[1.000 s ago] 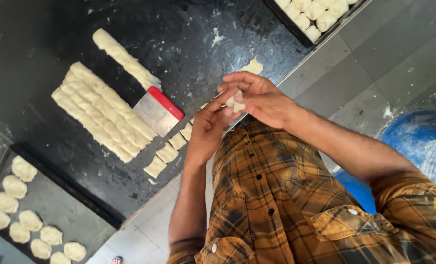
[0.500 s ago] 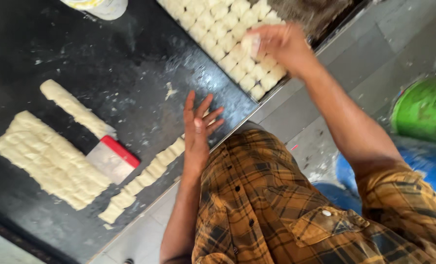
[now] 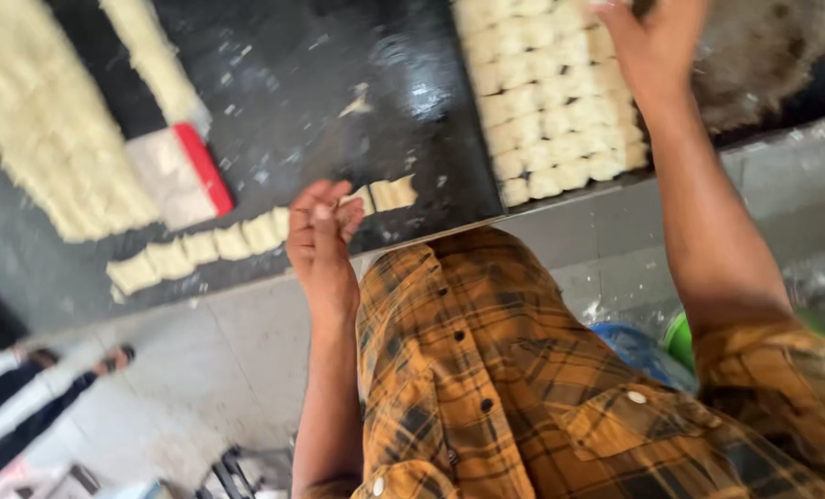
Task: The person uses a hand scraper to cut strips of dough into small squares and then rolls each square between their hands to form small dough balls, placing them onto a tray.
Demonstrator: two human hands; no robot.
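Observation:
My left hand (image 3: 324,240) is curled at the front edge of the black counter (image 3: 338,102), its fingers closed on a small dough piece (image 3: 364,198) at the end of a row of cut dough squares (image 3: 209,248). Two more squares (image 3: 396,192) lie just beyond the fingers. My right hand (image 3: 653,42) reaches out over a dark tray (image 3: 763,65) at the upper right. That tray carries several rows of shaped dough pieces (image 3: 551,102). The hand hovers above them, blurred, with its fingers apart and nothing seen in it.
A scored slab of dough (image 3: 52,139) and a dough log (image 3: 153,55) lie at the upper left, with a red-handled scraper (image 3: 186,171) between them. A blue bucket (image 3: 634,346) and a green tub (image 3: 682,337) stand on the floor. Another person's legs (image 3: 24,397) are at the lower left.
The view has swung closer. My left hand went from flat and spread on the counter to curled on a dough piece. My right hand stays out over the tray.

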